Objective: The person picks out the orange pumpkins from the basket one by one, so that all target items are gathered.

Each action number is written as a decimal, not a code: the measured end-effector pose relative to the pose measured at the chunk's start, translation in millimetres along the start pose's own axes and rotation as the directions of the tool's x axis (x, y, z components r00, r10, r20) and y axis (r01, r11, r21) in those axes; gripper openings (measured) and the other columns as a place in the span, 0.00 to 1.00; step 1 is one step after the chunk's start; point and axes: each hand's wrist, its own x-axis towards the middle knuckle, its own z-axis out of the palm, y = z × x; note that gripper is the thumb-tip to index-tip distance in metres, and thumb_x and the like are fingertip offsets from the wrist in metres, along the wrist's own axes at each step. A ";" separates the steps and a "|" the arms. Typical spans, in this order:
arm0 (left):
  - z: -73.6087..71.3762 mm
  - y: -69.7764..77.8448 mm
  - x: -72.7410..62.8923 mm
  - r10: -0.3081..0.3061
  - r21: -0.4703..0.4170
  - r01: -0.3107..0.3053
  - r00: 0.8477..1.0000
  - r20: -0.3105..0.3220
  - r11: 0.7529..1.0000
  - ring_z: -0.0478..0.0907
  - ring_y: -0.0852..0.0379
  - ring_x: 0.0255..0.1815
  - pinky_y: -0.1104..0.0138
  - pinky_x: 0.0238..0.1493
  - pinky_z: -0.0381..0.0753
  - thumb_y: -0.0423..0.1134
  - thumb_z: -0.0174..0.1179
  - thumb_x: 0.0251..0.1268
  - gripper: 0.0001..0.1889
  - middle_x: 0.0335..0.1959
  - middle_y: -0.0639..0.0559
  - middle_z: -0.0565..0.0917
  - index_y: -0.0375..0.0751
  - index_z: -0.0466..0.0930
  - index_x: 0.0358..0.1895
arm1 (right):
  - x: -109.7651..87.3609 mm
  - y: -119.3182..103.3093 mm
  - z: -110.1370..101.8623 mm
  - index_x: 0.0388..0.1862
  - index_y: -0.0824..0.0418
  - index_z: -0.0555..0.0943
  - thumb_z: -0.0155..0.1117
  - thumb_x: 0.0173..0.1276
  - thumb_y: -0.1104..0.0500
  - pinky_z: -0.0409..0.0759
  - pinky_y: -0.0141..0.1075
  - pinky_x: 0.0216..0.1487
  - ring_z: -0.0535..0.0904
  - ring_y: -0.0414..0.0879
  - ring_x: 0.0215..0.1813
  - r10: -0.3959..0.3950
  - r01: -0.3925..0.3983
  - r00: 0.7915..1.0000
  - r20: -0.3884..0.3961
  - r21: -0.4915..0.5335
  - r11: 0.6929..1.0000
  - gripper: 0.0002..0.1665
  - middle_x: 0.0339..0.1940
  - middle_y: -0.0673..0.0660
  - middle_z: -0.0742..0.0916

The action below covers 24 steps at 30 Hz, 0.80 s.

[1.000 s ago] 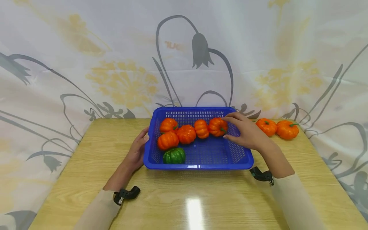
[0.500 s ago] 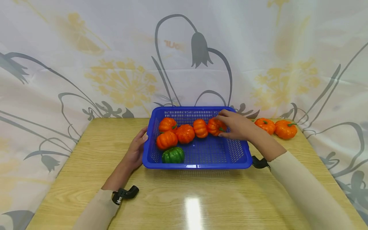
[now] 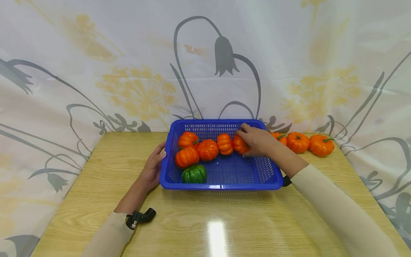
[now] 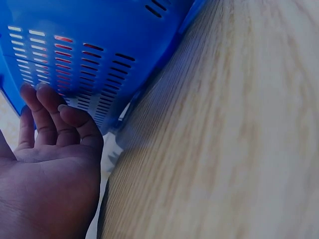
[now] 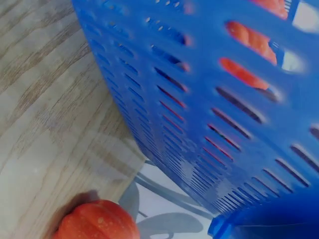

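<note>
A blue perforated plastic basket (image 3: 221,186) stands on the table. Inside are several small orange pumpkins, among them one at the back left (image 3: 187,138) and an upright-ribbed one (image 3: 224,144), plus a green pumpkin (image 3: 194,174) in the front left corner. My right hand (image 3: 258,141) reaches over the basket's right side, its thumb and fingers around an orange pumpkin (image 3: 239,145) that it partly hides. My left hand (image 3: 153,165) grips the basket's left side, thumb at the rim. In the left wrist view its bent fingers (image 4: 47,117) lie against the slotted wall.
Three more orange pumpkins sit on the table right of the basket: one partly behind my right forearm (image 3: 280,137), a middle one (image 3: 297,142) and an outer one (image 3: 321,145). A flower-patterned cloth (image 3: 135,64) hangs behind the wooden table (image 3: 179,221).
My right hand has moved left and closed around the rightmost pumpkin in the basket. The pumpkin behind my right forearm shows more now. My left hand and the basket stay put.
</note>
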 end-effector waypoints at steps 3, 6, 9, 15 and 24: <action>1.2 0.3 -0.1 -0.005 0.007 0.005 1.000 -0.002 1.000 0.86 0.57 0.53 0.64 0.53 0.87 0.35 0.43 0.86 0.18 0.57 0.51 0.85 0.52 0.72 0.70 | 0.0 -1.2 -0.4 0.66 0.63 0.78 0.88 0.53 0.49 0.87 0.54 0.47 0.84 0.61 0.49 0.004 -0.004 1.000 -0.005 -0.010 1.000 0.45 0.54 0.63 0.78; 2.3 0.6 -0.6 -0.004 0.012 0.004 1.000 -0.010 1.000 0.86 0.57 0.52 0.64 0.53 0.87 0.36 0.43 0.86 0.18 0.56 0.52 0.85 0.52 0.72 0.69 | -1.4 -2.0 -3.1 0.68 0.63 0.77 0.86 0.54 0.51 0.87 0.54 0.49 0.83 0.61 0.51 0.010 -0.010 1.000 -0.006 0.007 1.000 0.45 0.56 0.63 0.78; 3.0 0.7 -1.5 -0.005 0.014 0.005 1.000 -0.022 1.000 0.86 0.57 0.52 0.64 0.53 0.87 0.36 0.44 0.86 0.18 0.55 0.52 0.86 0.53 0.73 0.68 | -5.0 -3.1 -8.5 0.70 0.64 0.76 0.84 0.55 0.53 0.86 0.54 0.52 0.83 0.61 0.52 0.012 -0.010 1.000 -0.021 0.052 0.999 0.46 0.59 0.63 0.78; 3.2 1.0 -1.7 -0.012 0.011 0.012 1.000 -0.025 1.000 0.86 0.58 0.51 0.65 0.52 0.87 0.35 0.43 0.86 0.17 0.54 0.53 0.86 0.54 0.74 0.67 | -18.4 -5.2 -21.2 0.75 0.64 0.73 0.82 0.58 0.53 0.84 0.56 0.58 0.82 0.61 0.56 0.048 -0.038 0.997 -0.065 0.151 0.988 0.48 0.65 0.64 0.77; 2.1 1.8 -0.7 -0.018 0.001 0.018 1.000 -0.007 1.000 0.85 0.57 0.53 0.64 0.53 0.87 0.36 0.43 0.86 0.17 0.56 0.52 0.85 0.53 0.73 0.68 | -46.1 -6.0 -33.2 0.77 0.64 0.70 0.80 0.63 0.52 0.86 0.56 0.55 0.83 0.59 0.55 0.061 -0.022 0.985 -0.159 0.236 0.972 0.48 0.68 0.64 0.77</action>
